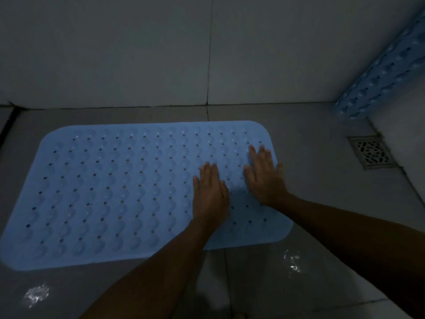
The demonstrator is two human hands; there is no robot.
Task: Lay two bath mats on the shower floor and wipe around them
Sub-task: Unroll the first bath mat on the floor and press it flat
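We are pressing both palms flat on the blue bath mat (110,185), which is lying spread on the tiled shower floor (287,272) across the middle of the frame. Our left hand (210,194) is resting with fingers straight and together; our right hand (264,176), just beside it, is spreading its fingers wide near the mat's right edge. A second blue mat (381,74) is leaning against the wall at upper right, near the floor drain (371,151).
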